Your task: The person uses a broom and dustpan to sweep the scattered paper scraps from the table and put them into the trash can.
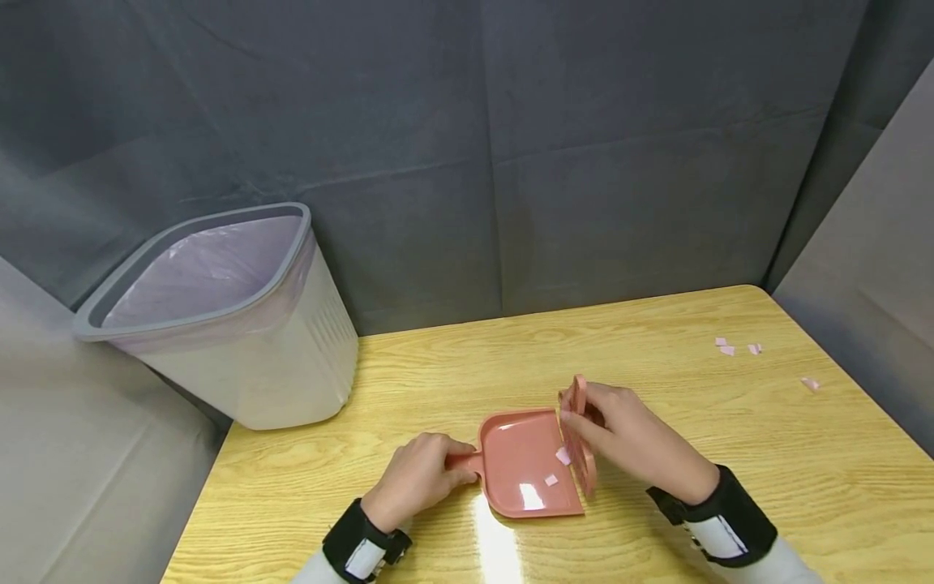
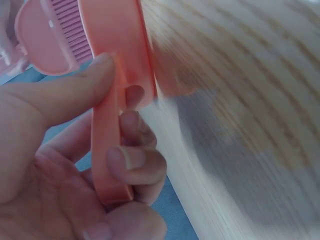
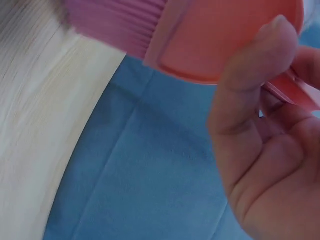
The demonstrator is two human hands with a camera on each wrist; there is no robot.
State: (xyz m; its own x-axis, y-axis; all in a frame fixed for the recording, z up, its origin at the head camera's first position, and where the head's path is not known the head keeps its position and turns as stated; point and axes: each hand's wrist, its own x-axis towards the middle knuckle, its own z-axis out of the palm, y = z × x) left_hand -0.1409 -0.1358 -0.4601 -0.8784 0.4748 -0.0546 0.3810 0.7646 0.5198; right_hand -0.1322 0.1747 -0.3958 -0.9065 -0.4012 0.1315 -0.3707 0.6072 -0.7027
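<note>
My left hand [image 1: 422, 477] grips the short handle of a coral pink dustpan [image 1: 511, 454], its fingers curled round the handle [image 2: 107, 150] in the left wrist view. The pan lies on the wooden table with its open edge to the right. At that edge my right hand [image 1: 635, 430] holds a matching small brush [image 1: 579, 446] upright, thumb on its flat back. Pink bristles [image 3: 117, 22] show in the right wrist view. One paper scrap [image 1: 550, 480] lies in the pan, and another scrap [image 1: 563, 456] sits by the bristles at the lip.
A pale bin [image 1: 292, 357] with a grey rim and a liner bag stands at the table's back left. Several small pink scraps [image 1: 727, 350] lie at the far right, one scrap [image 1: 810, 383] nearer the right edge. Grey cloth [image 1: 584, 162] hangs behind the table.
</note>
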